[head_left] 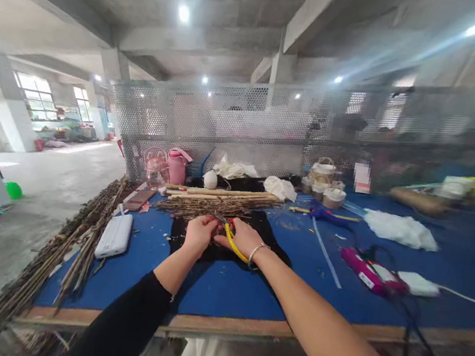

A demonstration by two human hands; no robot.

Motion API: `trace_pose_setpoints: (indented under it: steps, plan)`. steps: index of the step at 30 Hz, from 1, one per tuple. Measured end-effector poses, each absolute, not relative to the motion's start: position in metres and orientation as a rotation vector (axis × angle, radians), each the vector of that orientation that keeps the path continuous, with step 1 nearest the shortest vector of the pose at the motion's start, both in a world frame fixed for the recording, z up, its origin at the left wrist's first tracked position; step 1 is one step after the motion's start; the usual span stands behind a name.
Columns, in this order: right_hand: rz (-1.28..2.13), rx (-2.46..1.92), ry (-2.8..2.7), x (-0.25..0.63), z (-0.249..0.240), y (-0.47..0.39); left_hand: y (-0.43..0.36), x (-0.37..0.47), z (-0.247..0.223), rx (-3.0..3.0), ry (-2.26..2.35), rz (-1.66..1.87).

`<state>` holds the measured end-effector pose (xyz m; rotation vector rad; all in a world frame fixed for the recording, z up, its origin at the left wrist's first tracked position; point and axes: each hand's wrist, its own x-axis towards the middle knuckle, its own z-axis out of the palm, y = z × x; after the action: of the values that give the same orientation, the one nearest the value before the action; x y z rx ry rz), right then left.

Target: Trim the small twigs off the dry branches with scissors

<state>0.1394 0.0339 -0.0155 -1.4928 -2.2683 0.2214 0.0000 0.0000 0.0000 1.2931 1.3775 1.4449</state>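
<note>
My right hand (246, 241) is wrapped round a pair of yellow-handled pliers (235, 244). Their metal jaws (219, 217) reach left, close to the fingertips of my left hand (199, 235). That hand has its fingers pinched together; whatever is between them is too small to make out. Both hands are over a black cloth (275, 239) spread on the blue tabletop (226, 298). Just beyond them lies a bundle of thin brown twigs (200, 207), with paler sticks (225, 194) behind it.
Long dry stems (57, 245) hang over the table's left edge beside a white power bank (114, 236). A pink bottle (177, 166) and a ball of white string (210, 179) stand at the back. On the right are a blue glue gun (331, 216), a purple power strip (367, 271) and cables.
</note>
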Motion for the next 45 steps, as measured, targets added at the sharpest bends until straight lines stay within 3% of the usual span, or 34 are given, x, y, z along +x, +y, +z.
trace_pose_setpoints:
  steps: [8, 31, 45]
  plan:
    - [0.235, -1.559, -2.19, 0.133, -0.014, 0.03, 0.013, -0.003, -0.017, 1.362, 1.161, 1.488]
    - [0.127, -1.658, -2.267, 0.134, -0.01, 0.027, 0.017, -0.013, -0.028, 1.674, 1.431, 1.409]
    - [0.158, -1.699, -2.265, 0.132, -0.011, 0.03, 0.019, -0.009, -0.026, 1.506, 1.282, 1.42]
